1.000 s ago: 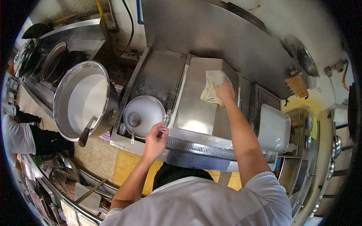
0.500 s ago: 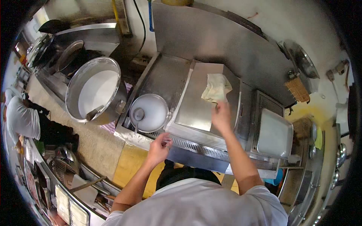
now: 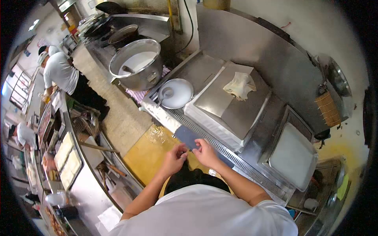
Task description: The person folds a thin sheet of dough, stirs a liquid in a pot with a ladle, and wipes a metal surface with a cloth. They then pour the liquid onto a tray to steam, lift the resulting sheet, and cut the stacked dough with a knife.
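Both of my hands are close together in front of my body, over the front edge of the steel counter. My left hand has loosely bent fingers, and nothing shows in it. Just to its right, my right hand is likewise empty, its fingers curved and apart. A crumpled pale cloth lies on the sloped stainless steel cover, away from both hands. Left of the cover stands a round bowl of whitish liquid, with a ladle resting in it.
A large steel pot of white liquid stands at the back left. On the right sits a rectangular tray with a white surface. A worktable with trays runs along the left, where a person in white bends over.
My right hand has let go of the cloth and come back beside my left hand. The cloth stays on the cover. The view has turned left.
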Demonstrator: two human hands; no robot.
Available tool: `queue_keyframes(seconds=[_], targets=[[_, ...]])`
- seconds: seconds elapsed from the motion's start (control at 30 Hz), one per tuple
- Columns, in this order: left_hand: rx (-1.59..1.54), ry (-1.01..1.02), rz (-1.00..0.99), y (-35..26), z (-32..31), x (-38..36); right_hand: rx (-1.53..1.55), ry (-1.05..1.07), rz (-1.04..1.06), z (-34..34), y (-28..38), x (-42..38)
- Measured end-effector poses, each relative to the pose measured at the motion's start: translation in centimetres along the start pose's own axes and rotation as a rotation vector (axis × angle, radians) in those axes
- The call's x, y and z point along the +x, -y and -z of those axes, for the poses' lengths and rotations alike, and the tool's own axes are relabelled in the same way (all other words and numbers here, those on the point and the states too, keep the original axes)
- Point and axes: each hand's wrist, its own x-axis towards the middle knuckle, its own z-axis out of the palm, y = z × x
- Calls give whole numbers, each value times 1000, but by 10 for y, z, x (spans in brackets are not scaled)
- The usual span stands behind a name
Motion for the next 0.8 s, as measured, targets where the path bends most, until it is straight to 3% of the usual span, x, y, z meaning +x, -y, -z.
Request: queue_keyframes(seconds=[0.23, 0.37, 0.47, 0.8], targets=[[84, -155, 103, 0, 4, -91, -141, 219, 173, -22, 35, -45], [109, -272, 122, 8, 16, -137, -178, 299, 430, -64, 44, -53], [81, -419, 184, 11, 27, -178, -259, 395, 506, -104, 50, -57], [33, -1027, 525, 92, 53, -399, -271, 1068, 642, -249, 144, -145]])
